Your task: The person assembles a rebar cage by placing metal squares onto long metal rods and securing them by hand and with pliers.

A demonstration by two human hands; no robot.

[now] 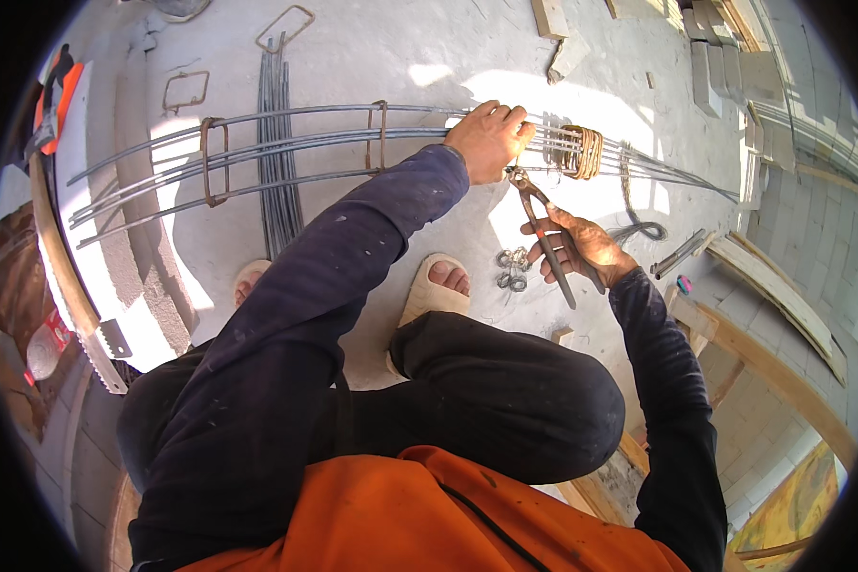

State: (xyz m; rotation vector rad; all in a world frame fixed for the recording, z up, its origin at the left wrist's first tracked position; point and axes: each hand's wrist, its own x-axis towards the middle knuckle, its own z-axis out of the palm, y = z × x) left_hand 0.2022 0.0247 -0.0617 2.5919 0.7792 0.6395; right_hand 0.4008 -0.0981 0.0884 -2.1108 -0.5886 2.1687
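Note:
My left hand [491, 141] is closed around the long steel rebars [305, 139] of a cage lying crosswise on the floor. In my right hand [586, 250] is a pair of tying pincers [541, 224] with dark handles; some fingers curl loosely about the handles. The pincers' jaws point up toward the bars, just below my left hand. Rusty square stirrups [215, 162] ring the bars at the left and middle. A bunch of brown stirrups [584, 153] sits around the bars to the right of my left hand. Whatever the left fingers cover is hidden.
Small coils of tie wire [513, 269] lie below the pincers. A bundle of straight bars [276, 143] runs beneath the cage. Farther right is a bent wire bunch [639, 224]. Loose stirrups [186, 91], a handsaw [105, 353], timber [782, 372] and blocks [705, 76] lie around.

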